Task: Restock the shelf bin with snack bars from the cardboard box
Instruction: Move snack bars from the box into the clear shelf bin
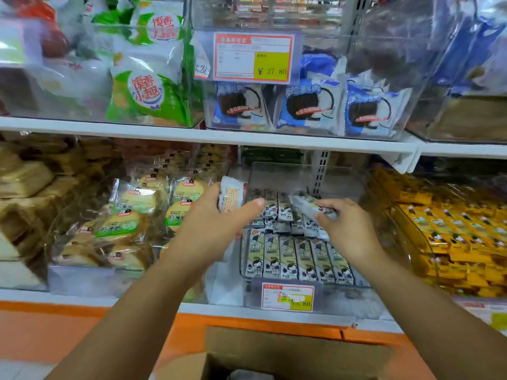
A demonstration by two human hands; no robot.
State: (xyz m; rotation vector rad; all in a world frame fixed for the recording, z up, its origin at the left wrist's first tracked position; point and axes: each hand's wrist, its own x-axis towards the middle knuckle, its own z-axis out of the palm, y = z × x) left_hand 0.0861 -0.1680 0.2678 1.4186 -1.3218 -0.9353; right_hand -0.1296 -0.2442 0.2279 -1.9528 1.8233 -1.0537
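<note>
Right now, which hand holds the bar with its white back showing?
The left hand: its bar shows a white back with orange print. The bar in the right hand is greyish, tilted over the bin.

The white shelf (68, 296) carries a clear bin (296, 175) of snack bars (288, 259) between cakes (120, 226) and yellow packets (452, 242).

The shelf bin (288, 176) is gleaming as clear plastic; snack bars (288, 259) are showing glossy wrappers; the cardboard box (274, 344), at six o'clock, is looking matt.
</note>
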